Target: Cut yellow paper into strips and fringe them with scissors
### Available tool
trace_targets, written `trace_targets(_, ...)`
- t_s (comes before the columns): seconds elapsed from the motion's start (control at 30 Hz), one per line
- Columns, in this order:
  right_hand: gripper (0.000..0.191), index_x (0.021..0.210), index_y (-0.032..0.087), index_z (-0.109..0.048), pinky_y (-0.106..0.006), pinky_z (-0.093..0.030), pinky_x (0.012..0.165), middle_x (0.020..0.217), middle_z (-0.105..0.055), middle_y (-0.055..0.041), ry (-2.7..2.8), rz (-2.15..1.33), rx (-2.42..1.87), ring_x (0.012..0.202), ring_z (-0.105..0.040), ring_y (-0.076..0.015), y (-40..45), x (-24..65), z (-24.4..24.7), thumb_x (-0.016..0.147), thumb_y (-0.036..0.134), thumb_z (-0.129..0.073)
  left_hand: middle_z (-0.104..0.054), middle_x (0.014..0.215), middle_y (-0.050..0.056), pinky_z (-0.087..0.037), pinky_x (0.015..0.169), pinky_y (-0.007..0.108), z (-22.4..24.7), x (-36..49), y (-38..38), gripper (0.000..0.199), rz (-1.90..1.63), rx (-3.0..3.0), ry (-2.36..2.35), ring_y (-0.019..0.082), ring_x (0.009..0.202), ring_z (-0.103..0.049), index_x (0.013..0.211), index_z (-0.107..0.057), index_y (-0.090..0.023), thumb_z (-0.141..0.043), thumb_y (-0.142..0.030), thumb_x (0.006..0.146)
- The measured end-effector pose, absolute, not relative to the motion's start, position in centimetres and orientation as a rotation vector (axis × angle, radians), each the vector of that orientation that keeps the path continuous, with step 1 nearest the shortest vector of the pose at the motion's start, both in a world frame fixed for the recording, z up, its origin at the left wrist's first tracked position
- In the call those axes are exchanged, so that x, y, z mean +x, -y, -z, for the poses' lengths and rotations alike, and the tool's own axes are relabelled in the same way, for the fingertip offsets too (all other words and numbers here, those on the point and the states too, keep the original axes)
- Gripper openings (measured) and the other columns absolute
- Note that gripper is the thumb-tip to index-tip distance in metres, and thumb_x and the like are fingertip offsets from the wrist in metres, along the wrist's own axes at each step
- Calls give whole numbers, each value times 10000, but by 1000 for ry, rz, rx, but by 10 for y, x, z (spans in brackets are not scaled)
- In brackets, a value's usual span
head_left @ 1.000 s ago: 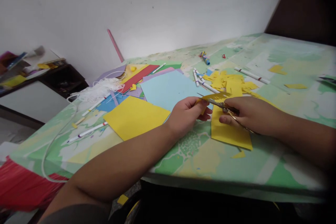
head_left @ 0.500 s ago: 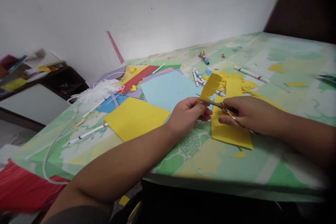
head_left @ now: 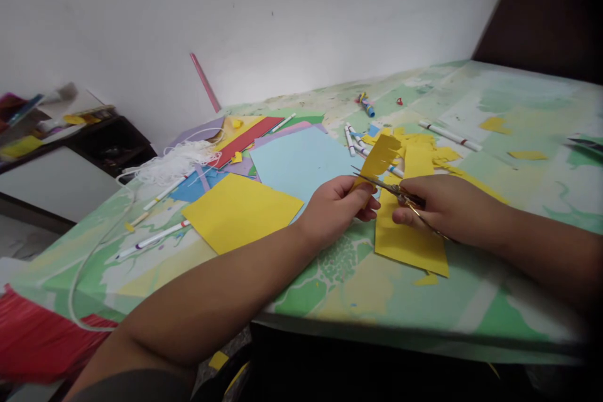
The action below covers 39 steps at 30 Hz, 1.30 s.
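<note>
My left hand (head_left: 340,204) pinches the lower end of a yellow paper strip (head_left: 380,154), whose right edge is cut into a fringe. In my right hand (head_left: 443,204) are the scissors (head_left: 384,185), their blades lying across the strip just above my left fingers. Under my right hand a yellow paper sheet (head_left: 409,242) lies on the table, partly covered by the hand. Small yellow paper scraps (head_left: 440,152) are heaped behind it. Left of my left hand is a larger yellow sheet (head_left: 245,210), and a light blue sheet (head_left: 301,160) lies beyond.
White markers (head_left: 450,135) are scattered over the patterned tablecloth (head_left: 330,333). Tangled white string (head_left: 181,157) sits at the left beside a red paper strip (head_left: 247,143). A cluttered cabinet (head_left: 70,169) stands at far left. A dark pointed object (head_left: 586,146) lies at the right edge.
The scissor blades have moved slightly upward along the yellow strip, and their tips look a little farther apart. Both hands keep nearly the same place; the view has shifted slightly.
</note>
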State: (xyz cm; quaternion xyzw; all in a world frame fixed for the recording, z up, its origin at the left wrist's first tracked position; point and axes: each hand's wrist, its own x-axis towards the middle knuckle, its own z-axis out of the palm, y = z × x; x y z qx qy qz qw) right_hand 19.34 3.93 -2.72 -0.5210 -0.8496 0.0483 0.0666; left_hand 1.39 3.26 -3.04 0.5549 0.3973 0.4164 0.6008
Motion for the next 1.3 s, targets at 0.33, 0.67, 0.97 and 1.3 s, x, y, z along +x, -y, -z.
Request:
trace_targets(0.33,475,541,193,-387,-235,-213,448,510,-457,-2,2554,-87,-1606,464,-382,-113,-38,192,23,672,647,-346,-566,588,-9,-440,540,214,29,13,-31,131,-982,1296,-932,62,504,-532,720,-528,-125,-508,-254,714)
trace_targets(0.67,466,565,197,-389,-237,-211,441,534,-479,-8,2570,-124,-1578,458,-380,-111,-41,195,23,670,649,-345,-556,576,-15,-433,558,238,28,13,-31,145,-1007,1301,-937,67,502,-524,701,-529,-137,-496,-275,727)
trace_targets(0.97,421,606,199,-409,-233,-227,453,571,-501,-13,2580,-164,-1542,498,-411,-123,-40,195,26,691,608,-359,-555,588,-7,-427,547,218,30,13,-31,157,-992,1337,-923,58,510,-522,666,-522,-128,-489,-266,734)
trace_targets(1.3,424,540,195,-415,-237,-203,442,524,-498,-12,2523,-79,-1629,478,-394,-119,-41,195,25,675,597,-401,-577,610,0,-440,550,224,30,13,-32,161,-1002,1299,-945,68,516,-539,698,-521,-131,-518,-291,718)
